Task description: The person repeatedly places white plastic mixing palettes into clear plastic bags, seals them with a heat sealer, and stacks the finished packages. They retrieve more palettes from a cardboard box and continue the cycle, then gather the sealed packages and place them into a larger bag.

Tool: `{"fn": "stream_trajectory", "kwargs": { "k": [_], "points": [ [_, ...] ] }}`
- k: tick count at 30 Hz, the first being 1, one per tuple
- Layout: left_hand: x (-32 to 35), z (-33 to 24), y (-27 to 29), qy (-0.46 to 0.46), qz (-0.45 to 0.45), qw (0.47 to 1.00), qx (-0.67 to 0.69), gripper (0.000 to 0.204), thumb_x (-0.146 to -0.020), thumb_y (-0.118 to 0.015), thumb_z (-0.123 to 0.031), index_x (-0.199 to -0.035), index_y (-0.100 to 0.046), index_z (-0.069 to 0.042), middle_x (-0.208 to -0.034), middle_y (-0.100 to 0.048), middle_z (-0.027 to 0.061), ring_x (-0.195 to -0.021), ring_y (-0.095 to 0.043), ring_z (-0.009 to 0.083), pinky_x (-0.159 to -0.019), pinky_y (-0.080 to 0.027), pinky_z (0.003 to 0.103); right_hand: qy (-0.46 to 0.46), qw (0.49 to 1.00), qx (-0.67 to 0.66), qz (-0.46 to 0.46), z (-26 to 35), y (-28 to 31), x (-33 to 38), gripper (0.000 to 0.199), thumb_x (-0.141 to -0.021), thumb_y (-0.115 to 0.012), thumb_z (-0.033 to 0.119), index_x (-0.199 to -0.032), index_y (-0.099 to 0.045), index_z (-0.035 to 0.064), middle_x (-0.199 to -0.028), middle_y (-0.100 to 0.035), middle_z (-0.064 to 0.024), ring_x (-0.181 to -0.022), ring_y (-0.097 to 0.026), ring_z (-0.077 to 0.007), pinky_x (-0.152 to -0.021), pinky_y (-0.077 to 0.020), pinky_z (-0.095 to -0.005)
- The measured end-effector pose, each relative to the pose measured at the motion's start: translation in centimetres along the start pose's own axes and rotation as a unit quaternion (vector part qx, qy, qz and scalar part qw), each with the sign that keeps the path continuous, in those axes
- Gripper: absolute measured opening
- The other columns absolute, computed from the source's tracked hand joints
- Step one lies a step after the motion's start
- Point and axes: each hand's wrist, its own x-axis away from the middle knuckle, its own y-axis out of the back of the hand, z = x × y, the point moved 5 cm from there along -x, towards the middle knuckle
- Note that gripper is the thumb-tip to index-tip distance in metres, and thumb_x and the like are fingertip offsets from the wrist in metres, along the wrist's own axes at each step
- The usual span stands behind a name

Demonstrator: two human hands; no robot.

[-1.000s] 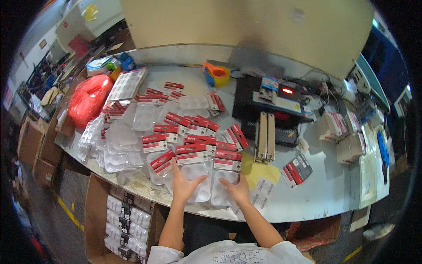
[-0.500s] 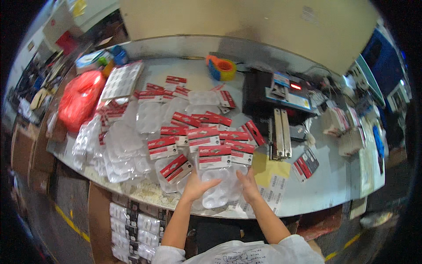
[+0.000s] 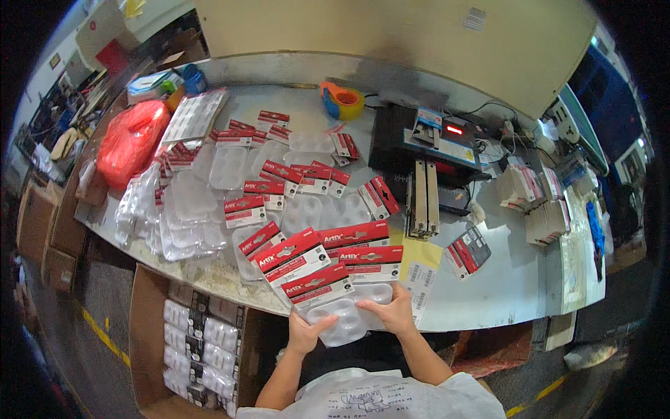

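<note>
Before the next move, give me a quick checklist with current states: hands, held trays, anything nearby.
1. Left hand grip on clear plastic trays with moulded wells: ok, thumb on top.
2. Right hand grip on same trays: ok, thumb on top.
3. Their red-and-white rectangular header cards aligned: not ok, fanned at different angles.
4. Held tray count: cannot tell, they overlap.
5. Black boxy machine, red display lit: ok.
6. Space left in brown cardboard box: cannot tell, depth hidden.

Red-and-white cards [image 3: 318, 288], whitish trays [image 3: 343, 329]
</note>
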Motion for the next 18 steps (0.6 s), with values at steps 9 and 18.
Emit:
{"fn": "stream_trajectory", "kwargs": {
  "k": [9, 18],
  "points": [
    [0.1, 0.3, -3.3, -0.118, -0.060, 0.990, -0.043, 0.073, -0.067, -0.075, 0.004, -0.127, -0.035, -0.002, -0.120, -0.050, 0.0095, -0.110, -0.050, 0.0197, -0.097, -0.039, 0.035, 0.065, 0.989, 0.084, -0.102, 1.1, 5.5, 1.0, 0.050, -0.065, -0.081, 0.010, -0.108, -0.057, -0.0010, -0.099, -0.065, -0.0107, -0.086, -0.062, -0.0179, -0.078, -0.0502, -0.0309],
    [1.6, 0.6, -1.9, -0.025, -0.073, 0.993, -0.086, 0.082, -0.068, -0.077, -0.007, -0.133, -0.028, 0.000, -0.124, -0.048, 0.0138, -0.113, -0.050, 0.0231, -0.100, -0.037, 0.037, -0.002, 0.976, -0.190, 0.105, 1.0, 5.5, 1.8, 0.059, -0.066, -0.081, 0.013, -0.116, -0.054, -0.0025, -0.101, -0.064, -0.0112, -0.094, -0.061, -0.0200, -0.087, -0.0475, -0.0343]
  ]
}}
